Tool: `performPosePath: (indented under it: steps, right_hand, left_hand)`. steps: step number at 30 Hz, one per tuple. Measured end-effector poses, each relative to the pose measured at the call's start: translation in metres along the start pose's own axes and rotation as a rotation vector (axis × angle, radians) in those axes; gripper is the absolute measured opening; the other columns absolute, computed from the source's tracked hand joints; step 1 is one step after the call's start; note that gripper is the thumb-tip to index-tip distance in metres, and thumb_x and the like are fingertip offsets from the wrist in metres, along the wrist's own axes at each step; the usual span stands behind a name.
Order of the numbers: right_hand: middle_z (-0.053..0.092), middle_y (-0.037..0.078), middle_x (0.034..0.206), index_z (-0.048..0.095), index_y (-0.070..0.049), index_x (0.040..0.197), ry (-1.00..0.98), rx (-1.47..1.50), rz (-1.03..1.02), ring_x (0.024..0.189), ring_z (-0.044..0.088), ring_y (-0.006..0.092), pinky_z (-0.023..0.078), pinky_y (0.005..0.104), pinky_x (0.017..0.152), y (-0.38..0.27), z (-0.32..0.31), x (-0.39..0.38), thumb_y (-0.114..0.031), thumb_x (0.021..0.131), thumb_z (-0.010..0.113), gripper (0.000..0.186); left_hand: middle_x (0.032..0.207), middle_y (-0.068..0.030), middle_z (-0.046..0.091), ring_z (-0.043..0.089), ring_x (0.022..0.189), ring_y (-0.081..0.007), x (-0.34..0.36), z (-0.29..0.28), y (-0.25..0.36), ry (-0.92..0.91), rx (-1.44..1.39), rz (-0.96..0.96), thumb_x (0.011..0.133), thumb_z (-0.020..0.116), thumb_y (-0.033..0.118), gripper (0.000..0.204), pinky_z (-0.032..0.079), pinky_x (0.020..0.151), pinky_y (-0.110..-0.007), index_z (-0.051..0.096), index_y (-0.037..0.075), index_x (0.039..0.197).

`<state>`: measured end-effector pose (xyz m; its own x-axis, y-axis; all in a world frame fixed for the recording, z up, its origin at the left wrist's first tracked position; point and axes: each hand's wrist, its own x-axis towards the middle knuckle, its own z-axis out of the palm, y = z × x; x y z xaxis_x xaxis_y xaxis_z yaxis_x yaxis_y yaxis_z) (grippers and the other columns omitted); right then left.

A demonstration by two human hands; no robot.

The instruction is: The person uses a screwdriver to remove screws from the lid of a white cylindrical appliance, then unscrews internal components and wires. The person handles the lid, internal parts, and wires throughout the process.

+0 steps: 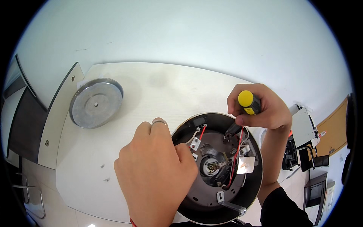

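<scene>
A round, dark appliance housing (259, 178) lies with its open underside up, showing metal brackets, red and white wires and a central fitting. My right hand (266, 108) is wrapped round a screwdriver (246, 99) with a yellow and black handle. The tool points down inside the far right part of the housing, and its tip is hard to make out. At the housing's left side, my left hand (153, 170) is closed over the rim, its fingertips hidden beneath it. Beside the red wire hangs a shiny square tag (245, 165).
A shallow round metal pan or cover (85, 109) rests at the far left of the white table (159, 89). Small bits (106, 179) lie near its front left. Beyond the right forearm are a black case (290, 153) and other equipment. A wall stands behind the table.
</scene>
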<state>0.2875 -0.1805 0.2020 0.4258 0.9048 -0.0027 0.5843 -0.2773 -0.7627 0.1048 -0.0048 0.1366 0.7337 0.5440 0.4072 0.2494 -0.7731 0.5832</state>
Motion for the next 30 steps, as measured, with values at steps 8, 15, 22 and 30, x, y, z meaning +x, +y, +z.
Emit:
performPosePath:
  steps: [8,15,22,30]
  right_hand:
    - [0.063,0.002,0.077,0.067,-0.001,0.091,0.007,-0.059,-0.073,0.069,0.057,0.0098,0.045,0.0256,0.064,-0.002,0.001,-0.002,0.01,0.073,0.076,0.023]
    - [0.062,0.002,0.077,0.066,-0.002,0.091,-0.004,-0.051,-0.108,0.07,0.056,0.0106,0.045,0.0267,0.066,0.001,0.0,0.0,0.009,0.073,0.076,0.023]
    - [0.062,0.001,0.078,0.065,-0.003,0.091,-0.03,-0.023,-0.066,0.069,0.056,0.0095,0.045,0.0256,0.064,0.001,-0.004,0.0,0.006,0.077,0.075,0.019]
    - [0.063,0.001,0.08,0.064,-0.003,0.092,-0.043,0.015,-0.129,0.071,0.057,0.0096,0.046,0.0255,0.066,0.01,-0.005,0.001,0.003,0.079,0.076,0.018]
  left_hand:
    - [0.068,-0.0155,0.06,0.06,0.054,-0.0307,0.001,0.002,-0.005,-0.039,0.004,-0.018,0.068,0.059,-0.001,0.009,0.042,0.052,-0.042,0.059,-0.002,0.077]
    - [0.064,-0.0166,0.057,0.056,0.051,-0.0289,0.003,0.0,-0.008,-0.05,-0.044,-0.042,0.069,0.058,0.0,0.006,0.04,0.051,-0.04,0.057,-0.003,0.075]
    - [0.069,-0.0133,0.061,0.058,0.053,-0.0312,0.005,-0.001,-0.015,-0.073,-0.165,-0.017,0.072,0.06,0.005,0.007,0.042,0.051,-0.042,0.057,0.0,0.076]
    - [0.082,-0.0144,0.067,0.048,0.055,-0.0261,0.014,-0.002,-0.017,0.078,-0.339,0.138,0.074,0.053,-0.004,0.002,0.037,0.052,-0.039,0.053,-0.003,0.075]
